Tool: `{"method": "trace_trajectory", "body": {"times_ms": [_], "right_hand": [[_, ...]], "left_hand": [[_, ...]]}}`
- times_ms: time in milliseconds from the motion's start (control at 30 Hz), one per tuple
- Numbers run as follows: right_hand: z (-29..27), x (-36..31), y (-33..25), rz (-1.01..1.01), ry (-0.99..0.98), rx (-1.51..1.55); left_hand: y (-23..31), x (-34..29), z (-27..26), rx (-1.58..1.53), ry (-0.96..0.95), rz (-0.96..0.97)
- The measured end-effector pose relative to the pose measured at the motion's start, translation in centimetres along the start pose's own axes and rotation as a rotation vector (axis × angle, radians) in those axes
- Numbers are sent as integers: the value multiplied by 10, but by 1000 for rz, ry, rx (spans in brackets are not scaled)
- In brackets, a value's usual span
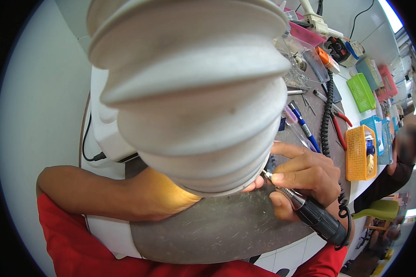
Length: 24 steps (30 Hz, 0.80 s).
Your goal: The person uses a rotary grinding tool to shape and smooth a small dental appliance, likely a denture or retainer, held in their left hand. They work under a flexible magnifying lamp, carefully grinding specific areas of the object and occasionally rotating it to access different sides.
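A big white hose (194, 106) with fat ridges hangs right in front of me, from 12 o'clock down past the middle. My right hand (312, 177) is at 4 o'clock. It grips a black handpiece (316, 219) with a shiny metal nose, thumb and fingers curled around it. The thin tip points up and left, just beside the fingertips (253, 185) of my left hand (178, 196). The hose hides most of that hand, so I can't tell if it holds something. Yellow light shines on its wrist.

A curly black cord (327, 111) runs along the right side. At 3 o'clock, a blue pen (305, 127) and red-handled pliers (338, 131) lie on the brown surface (208, 237). Further out that way sits an orange basket (354, 159). A clear box (316, 69) is at 2 o'clock. A white machine (107, 129) stands at 9 o'clock.
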State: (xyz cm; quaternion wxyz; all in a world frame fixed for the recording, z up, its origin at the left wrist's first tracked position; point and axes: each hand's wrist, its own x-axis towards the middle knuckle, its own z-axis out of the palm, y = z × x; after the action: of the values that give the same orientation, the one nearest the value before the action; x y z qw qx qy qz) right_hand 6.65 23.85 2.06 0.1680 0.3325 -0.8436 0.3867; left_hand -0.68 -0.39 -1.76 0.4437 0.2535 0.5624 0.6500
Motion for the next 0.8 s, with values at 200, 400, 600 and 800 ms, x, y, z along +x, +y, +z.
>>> {"method": "trace_trajectory", "body": {"times_ms": [200, 400, 600, 800], "right_hand": [[-4, 1, -2, 1, -2, -16], [-3, 2, -2, 21, 0, -16], [-2, 1, -2, 18, 9, -34], [-2, 0, -1, 10, 23, -33]], "left_hand": [[-4, 2, -3, -28, -22, 4], [0, 3, -4, -28, -12, 0], [8, 5, 1, -99, -4, -43], [40, 6, 14, -367, 76, -265]]}}
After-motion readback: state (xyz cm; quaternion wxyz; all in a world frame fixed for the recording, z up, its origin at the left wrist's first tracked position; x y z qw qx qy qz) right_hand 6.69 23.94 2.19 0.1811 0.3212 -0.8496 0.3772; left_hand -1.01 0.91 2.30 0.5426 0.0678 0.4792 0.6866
